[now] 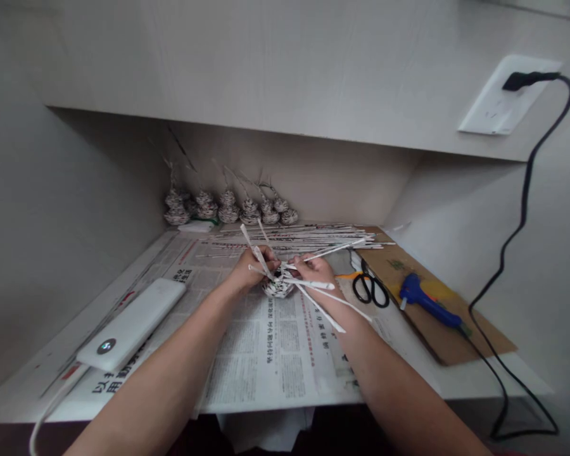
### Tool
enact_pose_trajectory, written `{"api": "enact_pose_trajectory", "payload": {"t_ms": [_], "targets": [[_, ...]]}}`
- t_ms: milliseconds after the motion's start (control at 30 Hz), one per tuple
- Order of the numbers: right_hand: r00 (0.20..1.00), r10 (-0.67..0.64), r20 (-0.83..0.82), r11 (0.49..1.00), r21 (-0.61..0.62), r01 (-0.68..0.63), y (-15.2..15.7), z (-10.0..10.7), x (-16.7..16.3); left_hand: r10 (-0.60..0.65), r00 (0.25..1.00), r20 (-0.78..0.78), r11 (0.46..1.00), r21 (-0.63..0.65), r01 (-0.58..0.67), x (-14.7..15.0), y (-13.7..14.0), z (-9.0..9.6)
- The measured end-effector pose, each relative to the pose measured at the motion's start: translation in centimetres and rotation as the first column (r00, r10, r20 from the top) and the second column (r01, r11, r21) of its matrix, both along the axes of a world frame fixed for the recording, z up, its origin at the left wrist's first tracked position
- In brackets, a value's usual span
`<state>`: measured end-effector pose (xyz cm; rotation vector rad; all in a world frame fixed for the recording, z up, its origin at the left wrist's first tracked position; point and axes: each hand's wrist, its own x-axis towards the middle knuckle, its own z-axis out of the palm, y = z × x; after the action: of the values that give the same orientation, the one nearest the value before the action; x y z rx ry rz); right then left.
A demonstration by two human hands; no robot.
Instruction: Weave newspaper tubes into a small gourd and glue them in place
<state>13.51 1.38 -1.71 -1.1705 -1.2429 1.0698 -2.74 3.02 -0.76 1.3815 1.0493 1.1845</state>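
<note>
Between my hands sits a small round piece woven from rolled newspaper (277, 289), with several loose paper tubes (320, 308) sticking out of it in all directions. My left hand (253, 268) is closed on its left side, thumb and fingers at the upper rim. From the right, my right hand (314, 268) pinches at the rim, fingers closed around a paper tube there. The fingertips partly hide the top opening of the weave. Newspaper sheets (247, 354) lie under the work.
Finished gourd-shaped woven pieces (228, 208) stand along the back wall. Rolled paper tubes (304, 235) lie before them. At right are black-handled scissors (371, 290), a blue glue gun (430, 303) on cardboard (475, 339), and its black cord (502, 253). A white power bank (137, 320) lies left.
</note>
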Motion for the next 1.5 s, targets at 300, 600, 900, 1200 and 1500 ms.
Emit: {"api": "enact_pose_trajectory", "payload": {"t_ms": [300,600,900,1200,1500], "targets": [[0.981,0.057,0.187,0.998,-0.015,-0.055,-0.8,1.5,1.3,-0.038,0.998,0.051,0.998,-0.039,0.04,0.2,-0.1,-0.3],[0.996,-0.063,0.07,0.995,-0.068,0.068,-0.3,0.6,-0.1,-0.093,0.995,-0.024,0.996,0.002,0.094,0.2,-0.3,-0.2],[0.997,-0.065,-0.033,0.998,0.015,0.065,-0.1,-0.3,-0.4,-0.118,0.988,-0.095,0.987,0.102,0.128,-0.1,-0.4,0.4],[0.991,-0.069,0.114,0.997,-0.013,0.071,-0.5,0.7,0.2,-0.091,0.993,0.073,0.992,-0.076,0.096,0.2,-0.2,-0.1],[0.989,-0.144,0.039,0.989,0.023,0.143,-1.0,1.0,-0.1,0.205,0.967,0.151,0.954,-0.253,-0.162,1.1,-0.2,0.2]]}}
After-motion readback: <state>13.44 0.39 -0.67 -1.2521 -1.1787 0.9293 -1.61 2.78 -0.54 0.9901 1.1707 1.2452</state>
